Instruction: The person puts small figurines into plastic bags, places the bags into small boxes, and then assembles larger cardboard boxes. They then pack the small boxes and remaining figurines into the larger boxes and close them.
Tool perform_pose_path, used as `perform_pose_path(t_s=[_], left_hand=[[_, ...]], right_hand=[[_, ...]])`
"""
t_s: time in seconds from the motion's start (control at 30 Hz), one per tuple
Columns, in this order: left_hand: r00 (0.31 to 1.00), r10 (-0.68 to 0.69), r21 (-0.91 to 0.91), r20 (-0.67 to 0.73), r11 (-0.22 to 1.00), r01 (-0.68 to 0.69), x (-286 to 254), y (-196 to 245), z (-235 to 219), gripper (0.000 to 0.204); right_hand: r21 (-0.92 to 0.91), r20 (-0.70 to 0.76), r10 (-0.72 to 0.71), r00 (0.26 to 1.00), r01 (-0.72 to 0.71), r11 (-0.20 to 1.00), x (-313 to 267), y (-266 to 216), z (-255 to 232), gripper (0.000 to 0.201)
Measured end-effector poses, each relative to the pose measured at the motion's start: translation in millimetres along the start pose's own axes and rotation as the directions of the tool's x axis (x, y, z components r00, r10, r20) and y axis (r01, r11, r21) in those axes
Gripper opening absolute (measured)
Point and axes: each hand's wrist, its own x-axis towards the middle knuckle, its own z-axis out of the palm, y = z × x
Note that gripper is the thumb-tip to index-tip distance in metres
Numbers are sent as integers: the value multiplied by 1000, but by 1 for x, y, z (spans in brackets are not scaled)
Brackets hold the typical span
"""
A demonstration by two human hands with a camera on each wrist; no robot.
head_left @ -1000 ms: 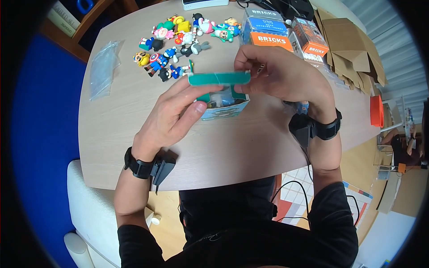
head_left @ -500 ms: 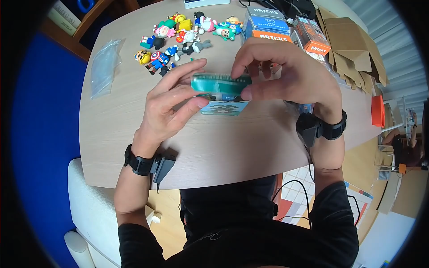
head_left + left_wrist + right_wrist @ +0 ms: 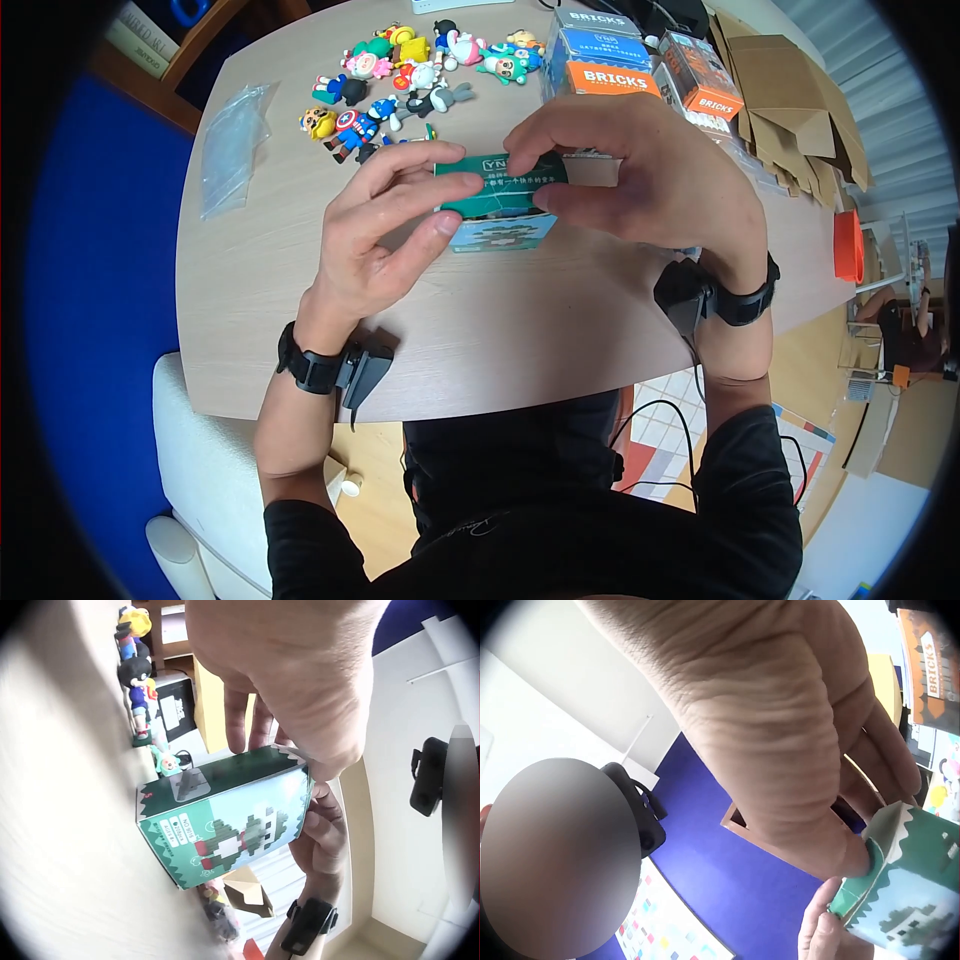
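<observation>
A small green and light-blue toy-brick box (image 3: pixel 503 236) stands upright in front of me, with a pixel-like brick figure printed on its side (image 3: pixel 247 838). Its green lid flap (image 3: pixel 497 205) lies over the top opening, and whatever is inside is hidden. My left hand (image 3: pixel 375 232) holds the box's left top corner, thumb at the front edge and fingers over the lid. From the other side my right hand (image 3: pixel 655 185) pinches the lid's right end between thumb and forefinger. In the right wrist view the right thumb presses by the flap's edge on the box (image 3: pixel 922 896).
Several toy figures (image 3: pixel 420 75) lie at the back left, beyond the box. Stacked brick boxes (image 3: pixel 605 78) and torn brown cardboard (image 3: pixel 785 95) fill the back right. A clear plastic bag (image 3: pixel 235 150) lies at the left, and an orange-red object (image 3: pixel 848 245) sits at the right edge.
The green lid flap stood raised with the contents showing; it has folded down over the opening. Both hands moved with it, and the right fingers came over onto the lid.
</observation>
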Motion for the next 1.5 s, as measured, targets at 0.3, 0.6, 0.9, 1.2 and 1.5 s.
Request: perform_pose_path(t_s=[0.3,0.6,0.9,1.2,1.5], left_hand=[[999,-27,-48,25,998,28,1,2,0,22],[992,-55,5,113,998,55,0,3,-5,30],[985,-111,-10,134,994,113,0,5,-3,29],[997,6,16,80,1000,-7,3,2,4,24],[991,-88,-9,103,996,90,5,6,4,22]], right_hand=[[-57,7,-24,1000,24,998,-2,-2,1,22],[-213,33,-2,999,9,977,-11,-17,6,26],[-108,-240,-184,953,162,981,-24,16,45,32],[-226,-339,-310,888,243,943,-28,30,60,29],[-180,-310,-255,916,206,962,-30,26,59,32]])
